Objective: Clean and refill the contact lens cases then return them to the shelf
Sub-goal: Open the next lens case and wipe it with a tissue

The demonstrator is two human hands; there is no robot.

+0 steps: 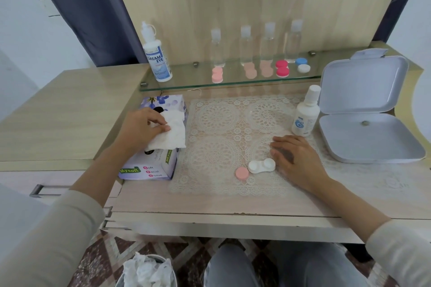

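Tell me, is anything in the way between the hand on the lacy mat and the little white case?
No, nothing visible is. The right hand lies flat on the lace mat just beside the open white lens case. The pink cap sits on the case's far side, not between them.

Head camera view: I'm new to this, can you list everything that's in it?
open lens case: one, white, on the lace mat
loose cap: one, pink, beside that case
shelf lens cases: five; three pink or peach, one red, one blue-and-white; on the glass shelf
clear bottles: four, behind those cases
large solution bottle: one, white, shelf's left end
small bottle: one, white, mat's right side
tissue box: one, purple-white, left of mat
hinged box: one, white, open, far right
bin: one, holding crumpled paper, on the floor
left hand: pinches a white tissue at the box
right hand: flat on the mat, beside the open case
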